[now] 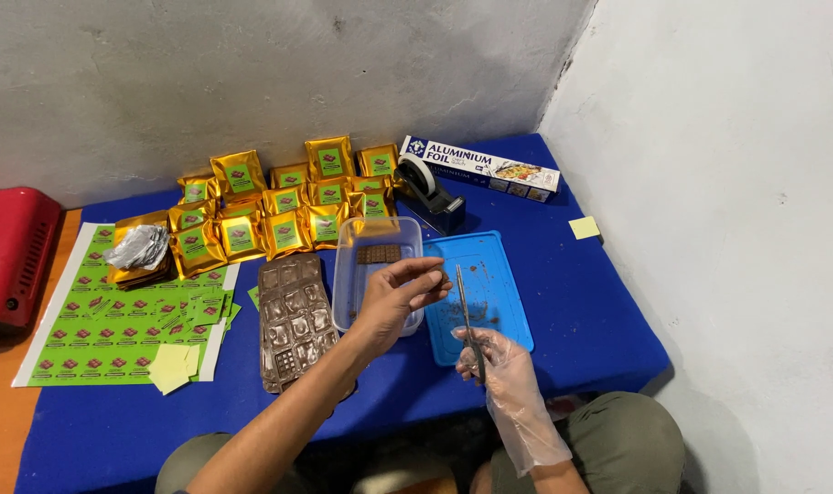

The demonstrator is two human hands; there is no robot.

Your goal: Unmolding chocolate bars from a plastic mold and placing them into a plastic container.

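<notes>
Currently, largest to smallest:
blue cloth (581, 311): covers the low table, everything below sits on it.
label sheet (114, 320): green stickers, flat at far left, yellow sticky notes on its lower corner.
gold pouches (284, 197): rows of them with green labels, at the back by the wall.
foil box (480, 167): long carton, back right, next to the tape dispenser (430, 194).
chocolate mould (295, 320): clear plastic tray with brown cavities, just left of my left forearm.
clear tub (372, 240): open plastic container, one chocolate slab (380, 253) lying inside at its far end.
blue lid (499, 274): flat, just right of the tub, brown crumbs on it.
right hand (506, 366): in a clear plastic glove, fingers pressed around the handle of a thin knife (467, 316), blade pointing away over the blue lid.
left hand (400, 291): bare, held over the tub, thumb and fingertips pinching a small chocolate piece (443, 274), close to the knife's tip.
contact between piece and blade: can't tell.
</notes>
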